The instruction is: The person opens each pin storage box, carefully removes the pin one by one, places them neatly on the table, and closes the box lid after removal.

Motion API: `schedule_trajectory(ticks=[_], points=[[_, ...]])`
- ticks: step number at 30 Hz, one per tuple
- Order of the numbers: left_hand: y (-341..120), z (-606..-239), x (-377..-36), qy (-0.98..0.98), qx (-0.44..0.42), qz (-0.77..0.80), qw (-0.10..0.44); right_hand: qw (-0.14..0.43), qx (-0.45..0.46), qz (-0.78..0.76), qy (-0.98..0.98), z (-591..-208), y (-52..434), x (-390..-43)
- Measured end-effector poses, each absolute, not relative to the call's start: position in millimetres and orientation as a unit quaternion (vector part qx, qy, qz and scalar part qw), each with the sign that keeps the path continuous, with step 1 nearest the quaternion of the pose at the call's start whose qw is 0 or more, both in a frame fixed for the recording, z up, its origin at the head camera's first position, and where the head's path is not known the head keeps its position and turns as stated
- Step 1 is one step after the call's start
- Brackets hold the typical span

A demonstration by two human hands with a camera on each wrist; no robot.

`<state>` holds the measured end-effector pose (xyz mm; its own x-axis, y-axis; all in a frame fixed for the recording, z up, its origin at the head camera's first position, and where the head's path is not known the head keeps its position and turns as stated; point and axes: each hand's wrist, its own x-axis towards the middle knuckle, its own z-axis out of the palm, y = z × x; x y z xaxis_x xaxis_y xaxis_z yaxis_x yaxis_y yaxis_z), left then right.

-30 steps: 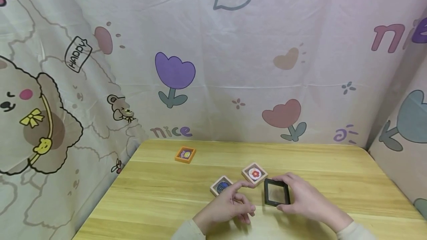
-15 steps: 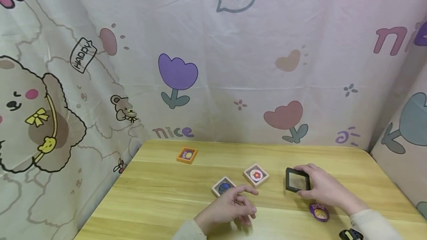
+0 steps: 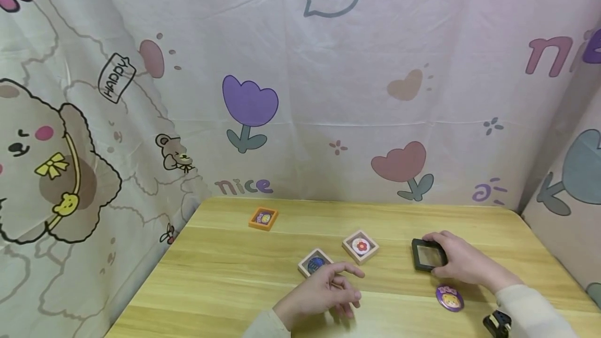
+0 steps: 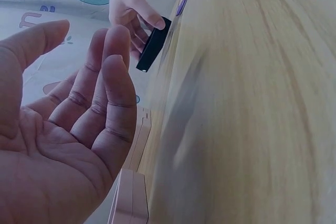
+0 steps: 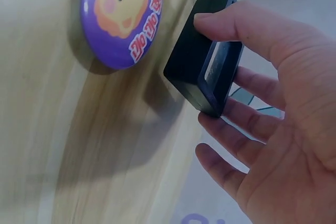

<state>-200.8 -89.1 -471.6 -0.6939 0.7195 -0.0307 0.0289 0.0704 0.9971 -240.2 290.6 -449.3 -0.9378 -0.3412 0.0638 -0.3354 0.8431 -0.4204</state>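
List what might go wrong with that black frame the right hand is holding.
The right hand pinches the black frame only by its edges, thumb on top, so it may slip or tip. The purple badge lies close beside it on the table; the wrist may knock it. The left hand holds nothing, giving no support.

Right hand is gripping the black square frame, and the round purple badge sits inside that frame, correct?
Not quite. The right hand does grip the black square frame, but the round purple badge lies on the wooden table beside it, as the right wrist view shows.
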Motion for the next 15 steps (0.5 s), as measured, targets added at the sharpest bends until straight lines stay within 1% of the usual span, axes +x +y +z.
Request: schedule_trajectory(ticks=[10, 15], points=[[-87.9, -468.2, -199.1, 0.679, 0.261, 0.628, 0.278, 0.028, -0.177, -0.207, 0.962, -451.0, 294.5, -243.2], [-88.3, -469.3, -198.8, 0.678, 0.26, 0.628, 0.28, 0.052, -0.172, -0.219, 0.959, -452.6, 294.1, -243.4]])
